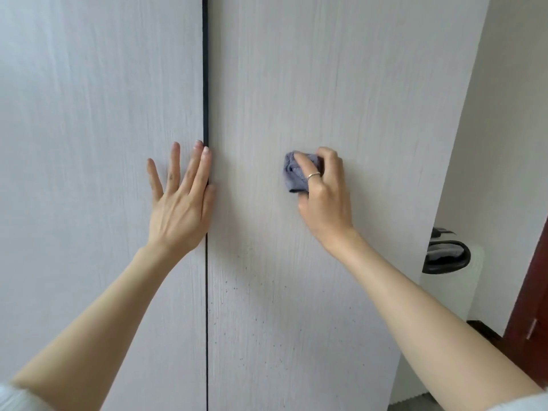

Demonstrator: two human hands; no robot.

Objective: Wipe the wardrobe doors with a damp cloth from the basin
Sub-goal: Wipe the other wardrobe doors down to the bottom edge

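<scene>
Two pale wood-grain wardrobe doors fill the view, the left door (98, 114) and the right door (341, 84), split by a dark vertical gap. My left hand (181, 200) lies flat with straight fingers on the left door, fingertips at the gap. My right hand (323, 191) grips a bunched grey-blue cloth (293, 176) and holds it against the right door at mid height. A ring sits on one right finger. Small dark specks dot the right door below the cloth.
To the right of the wardrobe stands a white appliance (450, 280) with a black-rimmed opening (447, 256) holding something grey. A dark red-brown door frame (530, 307) runs down the far right edge, beside a cream wall.
</scene>
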